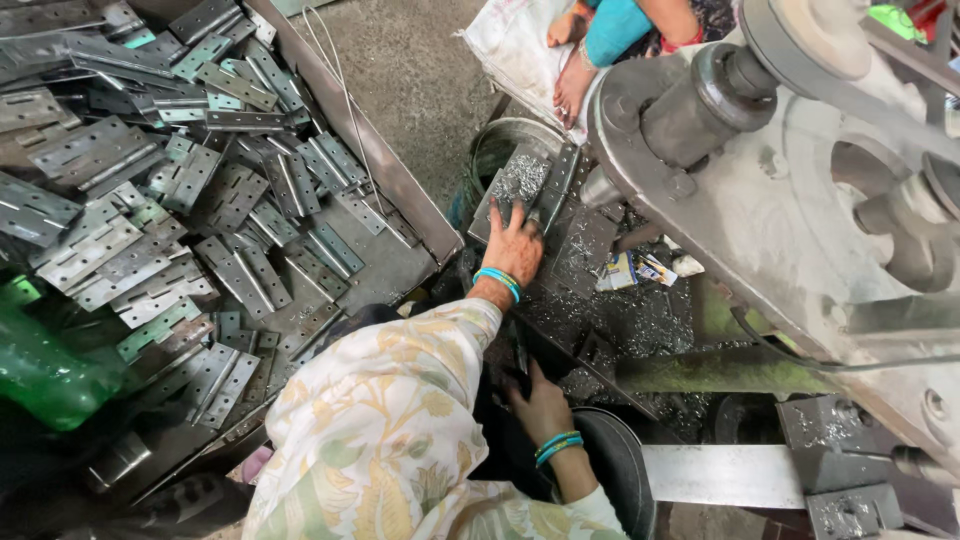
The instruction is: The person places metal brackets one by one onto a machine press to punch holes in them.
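Your left hand (515, 245) sits at the centre of the frame, fingers spread flat on an opened metal hinge (530, 185) covered in shavings. The hinge's long axis runs from lower left to upper right, and it lies under and just above your fingertips, touching them. Your right hand (538, 402) is lower, half-curled on the dark machine bed (640, 320); whether it grips anything cannot be told. A hinge pile (170, 180) fills the upper left.

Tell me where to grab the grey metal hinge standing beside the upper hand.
Grip the grey metal hinge by its long edges near the middle, coming from above. It leans on edge, right of the left hand, with metal shavings below.
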